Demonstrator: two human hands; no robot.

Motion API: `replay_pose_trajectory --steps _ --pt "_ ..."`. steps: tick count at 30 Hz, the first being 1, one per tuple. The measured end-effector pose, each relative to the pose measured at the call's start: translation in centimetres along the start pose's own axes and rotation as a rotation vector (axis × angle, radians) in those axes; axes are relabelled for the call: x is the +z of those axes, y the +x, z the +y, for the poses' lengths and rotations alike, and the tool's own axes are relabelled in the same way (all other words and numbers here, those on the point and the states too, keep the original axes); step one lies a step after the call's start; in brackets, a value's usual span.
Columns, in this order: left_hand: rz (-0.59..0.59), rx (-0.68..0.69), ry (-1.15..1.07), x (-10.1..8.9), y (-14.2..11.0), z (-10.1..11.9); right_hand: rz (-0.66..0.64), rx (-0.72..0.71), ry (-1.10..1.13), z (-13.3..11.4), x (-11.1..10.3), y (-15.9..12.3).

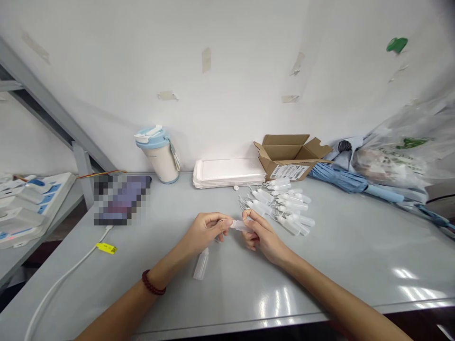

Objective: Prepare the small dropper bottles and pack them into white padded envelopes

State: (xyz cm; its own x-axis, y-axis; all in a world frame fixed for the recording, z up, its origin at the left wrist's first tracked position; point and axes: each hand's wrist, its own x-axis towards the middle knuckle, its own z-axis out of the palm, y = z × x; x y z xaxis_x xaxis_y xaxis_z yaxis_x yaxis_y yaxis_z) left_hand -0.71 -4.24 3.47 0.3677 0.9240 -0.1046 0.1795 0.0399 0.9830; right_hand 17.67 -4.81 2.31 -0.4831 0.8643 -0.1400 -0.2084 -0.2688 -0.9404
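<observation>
My left hand (209, 229) pinches one end of the clear small bottle (240, 226); my right hand (262, 234) grasps the other, over the gray table (320, 279); it seems light, squeezable, slightly slippery, best held lightly mid-body.
</observation>
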Motion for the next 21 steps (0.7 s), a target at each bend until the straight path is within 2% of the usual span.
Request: replay_pose_trajectory --steps 6,13,17,21 --pt "0.111 0.093 0.262 0.69 -0.19 -0.2 0.006 0.0 0.0 -0.3 0.02 -0.13" --pt "0.004 0.105 0.176 0.4 -0.4 0.24 0.009 0.014 -0.004 -0.42 -0.1 -0.22" --pt "0.05 0.16 0.181 0.73 -0.51 0.39 0.01 0.001 0.014 -0.7 -0.07 -0.24" --pt "0.093 0.105 0.231 1.03 -0.56 0.45 0.011 0.016 -0.025 -0.96 0.41 -0.45"
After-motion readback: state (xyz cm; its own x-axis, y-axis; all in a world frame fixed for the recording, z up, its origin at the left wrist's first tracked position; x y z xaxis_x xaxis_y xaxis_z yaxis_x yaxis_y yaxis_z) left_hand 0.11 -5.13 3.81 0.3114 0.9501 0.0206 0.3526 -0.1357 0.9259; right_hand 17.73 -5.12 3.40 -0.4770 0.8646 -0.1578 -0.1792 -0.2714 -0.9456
